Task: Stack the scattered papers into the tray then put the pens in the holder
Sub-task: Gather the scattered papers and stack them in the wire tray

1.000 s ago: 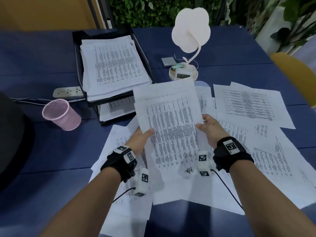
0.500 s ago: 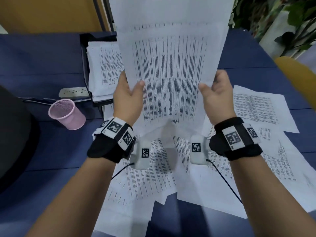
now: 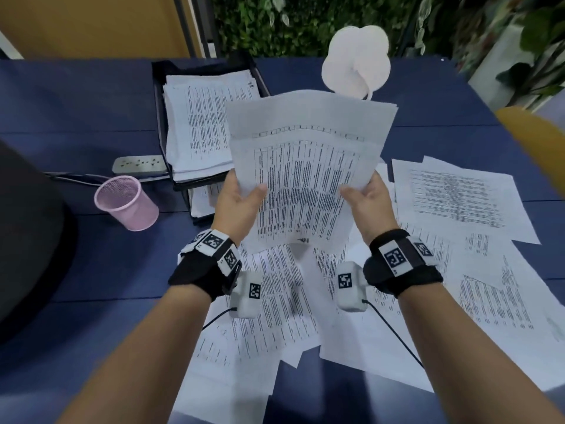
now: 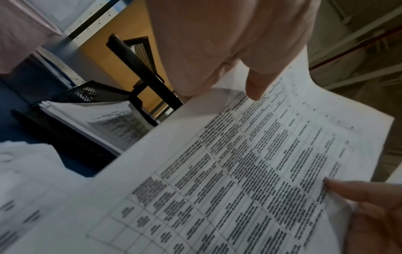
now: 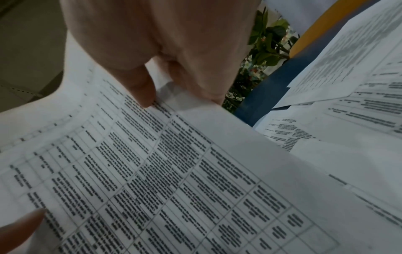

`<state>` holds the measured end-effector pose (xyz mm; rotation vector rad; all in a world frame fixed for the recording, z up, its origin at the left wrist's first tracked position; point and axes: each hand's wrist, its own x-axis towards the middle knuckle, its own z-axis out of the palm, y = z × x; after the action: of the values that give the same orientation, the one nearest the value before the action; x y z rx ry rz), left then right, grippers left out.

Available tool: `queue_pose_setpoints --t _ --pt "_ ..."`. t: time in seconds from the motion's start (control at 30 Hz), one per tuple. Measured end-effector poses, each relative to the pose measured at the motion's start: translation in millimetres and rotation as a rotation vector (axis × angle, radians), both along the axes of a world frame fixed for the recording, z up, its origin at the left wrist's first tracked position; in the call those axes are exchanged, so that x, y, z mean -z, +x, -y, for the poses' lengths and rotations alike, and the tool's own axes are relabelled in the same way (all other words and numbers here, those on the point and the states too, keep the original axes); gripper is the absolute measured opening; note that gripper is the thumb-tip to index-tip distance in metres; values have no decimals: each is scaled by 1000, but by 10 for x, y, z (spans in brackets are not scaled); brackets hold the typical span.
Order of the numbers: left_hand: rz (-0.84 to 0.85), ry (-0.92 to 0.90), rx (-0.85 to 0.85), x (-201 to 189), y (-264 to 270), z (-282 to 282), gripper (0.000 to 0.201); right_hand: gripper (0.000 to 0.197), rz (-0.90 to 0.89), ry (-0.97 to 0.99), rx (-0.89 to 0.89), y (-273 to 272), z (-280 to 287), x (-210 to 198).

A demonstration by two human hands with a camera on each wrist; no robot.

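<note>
I hold a bundle of printed sheets [image 3: 308,166] in the air above the blue table, its far edge bowed upward. My left hand [image 3: 241,200] pinches its left edge, thumb on top. My right hand [image 3: 363,197] pinches the right edge the same way. In the left wrist view the sheets [image 4: 239,171] fill the lower frame under the left hand [image 4: 252,86]; in the right wrist view the right hand [image 5: 150,96] has its thumb on the sheets [image 5: 152,180]. The black tray [image 3: 159,117], stacked with paper [image 3: 201,127], stands just left of the bundle. A pink mesh holder [image 3: 125,203] sits empty at left. No pens show.
Several loose sheets [image 3: 458,203] cover the table under and to the right of my hands. A white flower-shaped lamp [image 3: 356,67] stands behind the bundle. A power strip [image 3: 139,164] lies left of the tray. A dark rounded object [image 3: 27,240] fills the left edge; a yellow chair [image 3: 535,142] is at right.
The bundle was lifted off the table and raised high toward my face; now it has come back down and tipped forward, hanging lower beside the tray.
</note>
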<state>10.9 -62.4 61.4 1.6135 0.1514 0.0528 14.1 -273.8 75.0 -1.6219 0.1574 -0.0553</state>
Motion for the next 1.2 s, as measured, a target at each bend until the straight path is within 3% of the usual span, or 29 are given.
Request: queue_pose_setpoints --t 0.1,0.23,0.3,0.43,0.53,0.57,0.67,0.8,0.93,1.03,1.1,1.2 --pt "-11 -42 -19 -63 -26 17 53 41 -1 -3 20 3 0 10" --pt "-152 9 32 32 -21 -9 77 41 -80 -85 14 -4 17 93" --pt "-135 23 55 103 -24 -47 58 44 -84 -101 38 -2 21 122" --pt "-158 70 18 215 -104 -181 53 28 -131 -97 8 8 -5 167" --pt "-224 122 27 371 -184 -307 33 34 -219 -90 -76 -28 -58 253" --pt "-251 141 57 439 -225 -358 35 36 -262 -107 -96 -43 -85 327" --pt "-359 252 104 685 -359 -537 51 42 -414 -210 -158 -127 -243 605" --pt "-470 213 83 931 -465 -820 40 54 -538 -335 -242 -252 -531 901" --pt "-515 291 15 1072 -534 -1115 34 42 -572 -459 -260 -334 -781 1029" --pt "-549 370 -14 1123 -506 -1385 30 34 -625 -840 -100 -326 -881 1069" --pt "-567 429 -29 1128 -466 -1536 25 46 -714 -1062 -32 -347 -898 1067" --pt "-597 454 -34 1157 -433 -1704 32 87 -777 -1084 -10 -366 -906 1114"
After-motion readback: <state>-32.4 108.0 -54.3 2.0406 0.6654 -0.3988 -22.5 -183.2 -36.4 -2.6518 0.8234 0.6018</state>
